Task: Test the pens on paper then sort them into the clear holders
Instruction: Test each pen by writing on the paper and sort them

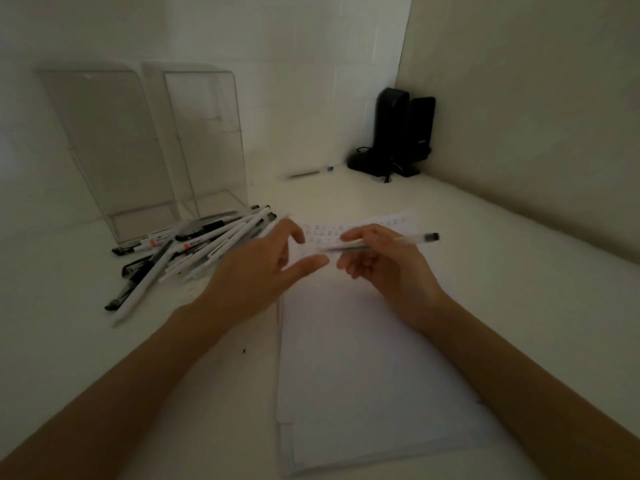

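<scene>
The paper (374, 368) lies nearest on the surface (104, 375). Above it, the right hand (384, 261) pinches a clear pen (398, 241); the left hand (263, 265) is spread. The pen pile (194, 247) lies left, two clear holders (149, 147) behind.

The left forearm (138, 375) and right forearm (519, 368) are bare, uncovered down to the view's lower corners, one either side of the sheet of paper (363, 375). The left hand (252, 271) and right hand (388, 268) are bare too, fingers slim; dim light and blur hide finer detail.
</scene>
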Motion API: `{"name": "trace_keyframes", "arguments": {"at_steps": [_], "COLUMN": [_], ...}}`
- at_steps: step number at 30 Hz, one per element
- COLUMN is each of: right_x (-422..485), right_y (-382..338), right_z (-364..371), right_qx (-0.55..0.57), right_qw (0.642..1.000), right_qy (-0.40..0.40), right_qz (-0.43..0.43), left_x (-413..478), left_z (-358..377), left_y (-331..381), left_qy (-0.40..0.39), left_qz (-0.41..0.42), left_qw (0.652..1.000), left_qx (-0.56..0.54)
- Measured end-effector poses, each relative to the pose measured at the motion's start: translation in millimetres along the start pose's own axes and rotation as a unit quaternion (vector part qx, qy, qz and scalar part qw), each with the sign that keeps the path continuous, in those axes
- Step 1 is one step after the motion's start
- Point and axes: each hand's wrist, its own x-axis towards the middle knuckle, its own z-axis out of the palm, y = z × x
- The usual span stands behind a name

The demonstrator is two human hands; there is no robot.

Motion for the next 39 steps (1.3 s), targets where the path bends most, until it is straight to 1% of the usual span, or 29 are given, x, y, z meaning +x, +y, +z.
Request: {"name": "trace_keyframes", "arguments": {"at_steps": [2, 4, 5, 7, 10, 13, 15, 18, 21, 23, 27, 33, 39], "right_x": [1.7, 4.4, 5.5, 7.2, 12.3, 25.0, 35.6, 42.3, 37.3, 34.9, 39.4, 44.6, 45.5], "right_y": [-4.2, -7.6, -8.7, -8.1, -3.5, -7.8, -11.4, -0.3, 21.6, 30.0, 32.3, 33.7, 36.6], "right_z": [-7.4, -13.1, -14.0, -13.9, -9.4, 0.9, 9.8, 23.9, 28.9, 26.3, 20.3, 23.9, 24.3], "right_qx": [0.026, 0.011, -0.018, -0.111, -0.218, -0.294, -0.309, -0.344, -0.381, -0.388, -0.38, -0.382, -0.391], "right_qw": [0.999, 0.997, 0.994, 0.983, 0.959, 0.938, 0.934, 0.923, 0.907, 0.907, 0.91, 0.914, 0.91], "right_qy": [0.03, 0.076, 0.102, 0.148, 0.183, 0.179, 0.172, 0.172, 0.177, 0.164, 0.163, 0.136, 0.133], "right_qz": [-0.012, -0.021, -0.02, -0.018, 0.003, 0.044, 0.052, 0.021, -0.018, -0.011, -0.007, -0.015, -0.026], "left_x": [-3.4, -11.5, -15.4, -16.0, -9.0, -8.8, -11.7, -12.3, -12.4, -13.1, -13.7, -11.1, -12.9], "left_z": [-5.5, -5.8, -4.0, 0.2, 4.3, 3.4, 0.4, -3.2, -4.1, -2.3, 1.5, 2.6, 3.0], "left_y": [-7.7, -15.2, -18.0, -23.2, -29.1, -31.3, -28.1, -22.1, -21.3, -21.6, -22.2, -22.7, -24.2], "left_qy": [0.007, -0.025, -0.05, -0.086, -0.109, -0.128, -0.152, -0.172, -0.172, -0.176, -0.182, -0.187, -0.183], "left_qz": [-0.002, -0.01, -0.011, 0.015, 0.032, 0.04, 0.022, 0.002, 0.006, 0.018, 0.063, 0.058, 0.053], "left_qw": [1.0, 0.999, 0.997, 0.991, 0.987, 0.985, 0.983, 0.979, 0.98, 0.979, 0.975, 0.976, 0.978], "left_qx": [0.002, 0.031, 0.055, 0.097, 0.115, 0.104, 0.099, 0.106, 0.104, 0.105, 0.112, 0.093, 0.081]}}
